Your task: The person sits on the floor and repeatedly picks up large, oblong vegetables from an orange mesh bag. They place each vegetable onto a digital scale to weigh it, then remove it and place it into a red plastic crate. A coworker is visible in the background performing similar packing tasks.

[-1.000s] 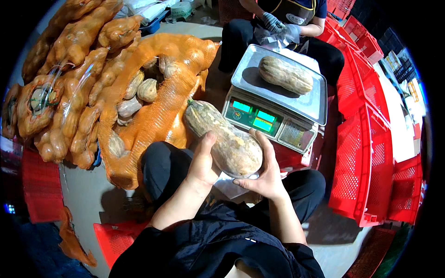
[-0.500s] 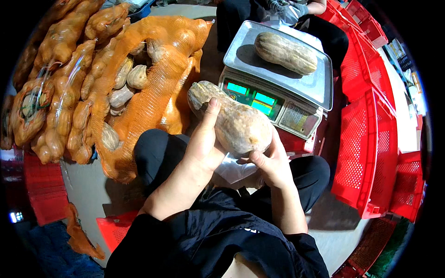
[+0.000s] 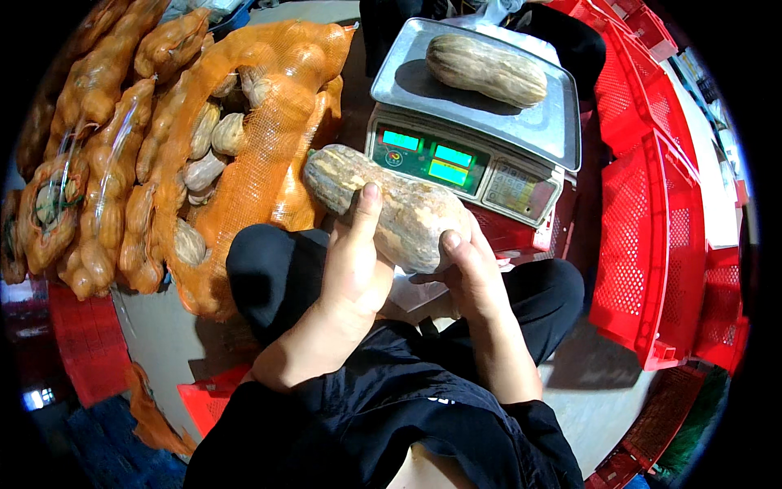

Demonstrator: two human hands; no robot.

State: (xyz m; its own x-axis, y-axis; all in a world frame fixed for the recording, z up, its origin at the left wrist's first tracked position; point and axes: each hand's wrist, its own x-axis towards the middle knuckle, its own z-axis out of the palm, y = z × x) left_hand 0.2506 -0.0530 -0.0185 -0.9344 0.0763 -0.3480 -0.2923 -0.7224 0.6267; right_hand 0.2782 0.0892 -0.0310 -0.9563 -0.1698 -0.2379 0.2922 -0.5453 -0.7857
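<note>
Between my two hands is a long tan-and-grey butternut squash [image 3: 399, 204], held up over my lap. My left hand [image 3: 356, 261] grips it around the middle with the thumb on top. The thumb of my right hand [image 3: 475, 269] presses on its thick end, and the fingers wrap behind, partly hidden. Just beyond it stands a digital scale [image 3: 428, 155] with lit green displays. On the scale's metal pan [image 3: 423, 61] lies another butternut squash [image 3: 486, 70], apart from my hands. Some clear plastic [image 3: 415, 293] shows below the held squash.
An orange mesh sack [image 3: 269, 151], torn open with squashes [image 3: 204, 173] showing, lies to the left beside several full sacks [image 3: 102, 187]. Red perforated crates [image 3: 631, 244] line the right side. Across the scale are another person's dark-clothed legs [image 3: 562, 37]. A red crate [image 3: 213, 399] sits at lower left.
The held squash has turned in my hands, showing more of its mottled side, and lies more level. The view has shifted slightly. The other person's gloved hands have left the picture.
</note>
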